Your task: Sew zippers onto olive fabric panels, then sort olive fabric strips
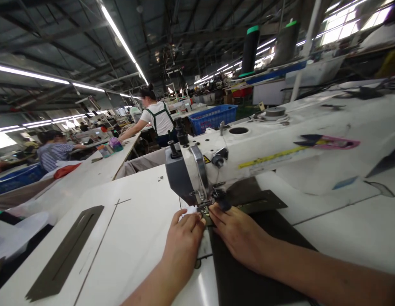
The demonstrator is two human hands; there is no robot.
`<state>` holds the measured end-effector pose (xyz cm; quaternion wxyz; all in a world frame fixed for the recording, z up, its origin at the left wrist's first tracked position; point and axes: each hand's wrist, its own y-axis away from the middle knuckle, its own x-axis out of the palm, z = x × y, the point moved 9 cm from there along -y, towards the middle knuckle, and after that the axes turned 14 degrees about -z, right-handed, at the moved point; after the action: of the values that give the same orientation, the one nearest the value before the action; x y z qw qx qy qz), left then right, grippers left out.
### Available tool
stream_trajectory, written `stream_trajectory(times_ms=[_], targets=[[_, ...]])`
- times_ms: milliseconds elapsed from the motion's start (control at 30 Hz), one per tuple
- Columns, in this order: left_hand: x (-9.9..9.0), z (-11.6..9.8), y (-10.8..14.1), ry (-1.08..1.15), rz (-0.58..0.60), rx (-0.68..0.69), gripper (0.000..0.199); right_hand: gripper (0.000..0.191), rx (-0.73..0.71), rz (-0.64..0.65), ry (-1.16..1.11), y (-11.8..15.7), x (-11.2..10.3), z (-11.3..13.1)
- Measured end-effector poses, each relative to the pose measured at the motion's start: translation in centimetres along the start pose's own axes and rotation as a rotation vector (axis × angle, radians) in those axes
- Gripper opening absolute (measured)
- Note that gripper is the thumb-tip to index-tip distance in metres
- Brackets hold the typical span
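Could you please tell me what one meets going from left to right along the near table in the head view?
Dark flat template → left hand → small white piece → presser foot → right hand on dark fabric → pink-handled snips on the sewing machine.

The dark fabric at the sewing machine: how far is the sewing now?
Done: no finished seam can be seen. In hand: the left hand and right hand press the dark fabric and a small white piece at the presser foot. Left: most of the fabric lies before the needle.

Needle (204,207) hidden behind presser parts
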<state>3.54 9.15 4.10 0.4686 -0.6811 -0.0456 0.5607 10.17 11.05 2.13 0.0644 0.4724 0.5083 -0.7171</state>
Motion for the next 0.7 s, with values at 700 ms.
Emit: stream_trajectory(times_ms=[700], targets=[[1.3, 0.4, -0.3, -0.030, -0.048, 0.011, 0.011, 0.035, 0.035, -0.046, -0.205, -0.6, 0.8, -1.2]])
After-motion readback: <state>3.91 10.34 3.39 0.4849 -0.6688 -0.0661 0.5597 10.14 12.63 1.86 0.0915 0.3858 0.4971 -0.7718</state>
